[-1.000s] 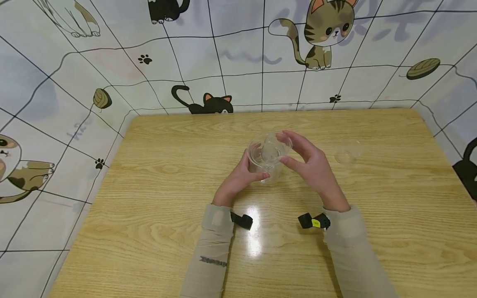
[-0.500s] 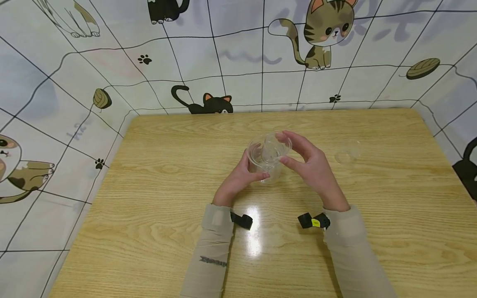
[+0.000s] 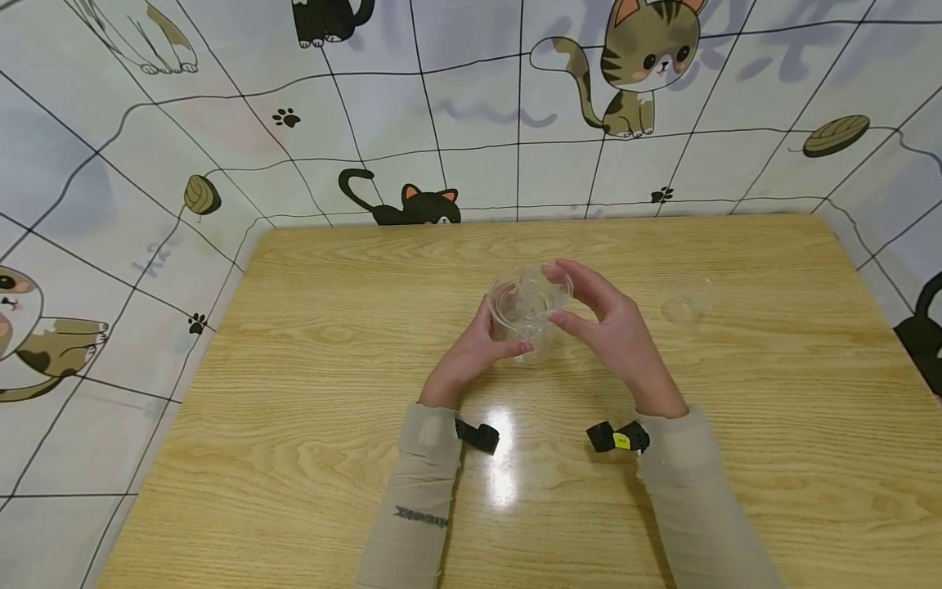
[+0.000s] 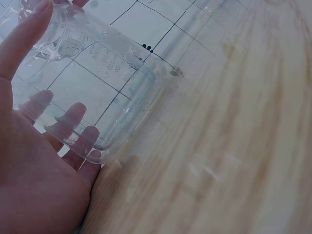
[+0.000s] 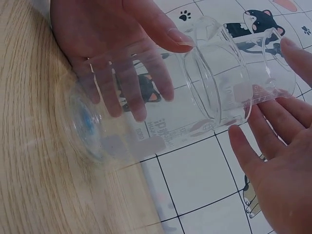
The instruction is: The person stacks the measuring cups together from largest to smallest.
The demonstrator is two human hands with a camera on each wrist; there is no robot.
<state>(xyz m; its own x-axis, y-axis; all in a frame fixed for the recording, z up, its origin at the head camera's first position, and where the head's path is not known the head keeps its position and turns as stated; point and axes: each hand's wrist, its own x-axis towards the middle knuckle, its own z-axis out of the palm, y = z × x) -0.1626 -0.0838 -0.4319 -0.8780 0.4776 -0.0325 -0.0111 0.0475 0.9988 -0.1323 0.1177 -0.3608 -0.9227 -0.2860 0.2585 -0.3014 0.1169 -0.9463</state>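
A large clear beaker (image 3: 543, 350) with printed markings stands upright on the table. My left hand (image 3: 471, 353) grips its side, thumb in front and fingers behind; in the left wrist view those fingers show through the beaker wall (image 4: 105, 80). At its mouth a smaller clear beaker (image 3: 533, 293) sits tilted, partly overlapping the rim. My right hand (image 3: 614, 327) holds this smaller beaker between thumb and fingers. In the right wrist view, the smaller beaker (image 5: 239, 95) lies close against the large one's rim. Whether either holds liquid I cannot tell.
Another clear glass vessel (image 3: 686, 301), very faint, rests on the wooden table (image 3: 309, 458) to the right of my hands. A white backdrop (image 3: 478, 106) with cat drawings rises behind the table and along its sides.
My right hand has shifted very slightly left with the smaller beaker. The left hand and the large beaker have not visibly moved.
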